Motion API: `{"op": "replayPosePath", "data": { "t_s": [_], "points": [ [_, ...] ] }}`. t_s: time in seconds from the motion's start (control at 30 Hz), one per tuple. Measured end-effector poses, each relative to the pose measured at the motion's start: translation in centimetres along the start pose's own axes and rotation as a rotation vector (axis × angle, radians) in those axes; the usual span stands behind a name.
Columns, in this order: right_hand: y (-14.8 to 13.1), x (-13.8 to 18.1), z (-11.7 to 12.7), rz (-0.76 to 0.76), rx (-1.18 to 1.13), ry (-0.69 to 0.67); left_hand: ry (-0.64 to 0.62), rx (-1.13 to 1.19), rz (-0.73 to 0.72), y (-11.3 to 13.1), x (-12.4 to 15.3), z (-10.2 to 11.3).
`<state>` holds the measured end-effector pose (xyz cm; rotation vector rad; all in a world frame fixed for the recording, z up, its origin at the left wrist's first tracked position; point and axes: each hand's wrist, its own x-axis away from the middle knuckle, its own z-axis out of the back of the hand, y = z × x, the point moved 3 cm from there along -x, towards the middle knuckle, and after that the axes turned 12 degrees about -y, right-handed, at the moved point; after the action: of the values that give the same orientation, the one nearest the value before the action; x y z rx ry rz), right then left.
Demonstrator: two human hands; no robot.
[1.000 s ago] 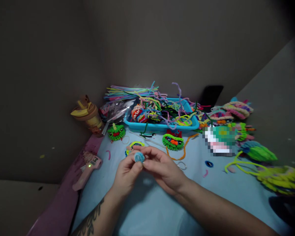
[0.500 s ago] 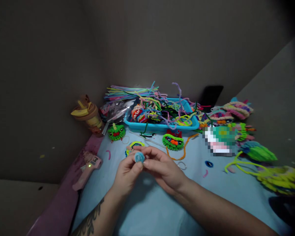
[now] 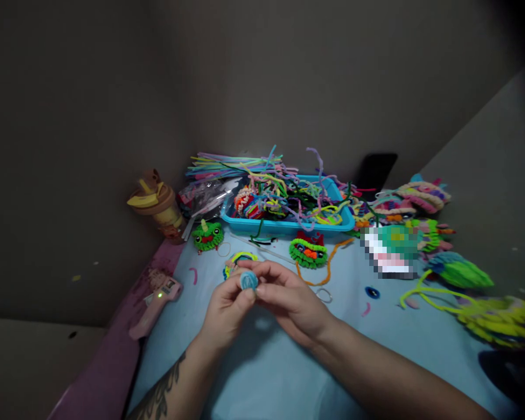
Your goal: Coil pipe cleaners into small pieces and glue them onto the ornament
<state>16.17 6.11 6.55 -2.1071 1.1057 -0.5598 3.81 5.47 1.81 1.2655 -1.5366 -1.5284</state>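
Note:
Over the light blue table cover point(image 3: 262, 373), my left hand point(image 3: 225, 309) and my right hand point(image 3: 291, 297) meet on a small round blue pipe-cleaner coil point(image 3: 248, 281). Both hands pinch it between thumb and fingertips, the left from below, the right from the side. Just behind the hands lies a small yellow and blue looped piece point(image 3: 238, 261). A green fuzzy face with an orange beak and red top point(image 3: 307, 251) lies a little further back and to the right.
A blue tray point(image 3: 289, 224) full of coloured pipe cleaners stands at the back. A green horned face point(image 3: 207, 235) and a tan bottle point(image 3: 157, 204) are at the left, a pink glue gun point(image 3: 155, 300) on the left edge. Finished fuzzy pieces point(image 3: 459, 271) crowd the right.

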Motion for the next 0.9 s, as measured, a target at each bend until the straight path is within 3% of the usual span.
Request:
{"op": "replayPosePath", "data": {
  "t_s": [0.9],
  "points": [
    [0.0, -0.04, 0.01, -0.008, -0.002, 0.002, 0.007, -0.008, 0.018, 0.16, -0.05, -0.05]
  ]
}}
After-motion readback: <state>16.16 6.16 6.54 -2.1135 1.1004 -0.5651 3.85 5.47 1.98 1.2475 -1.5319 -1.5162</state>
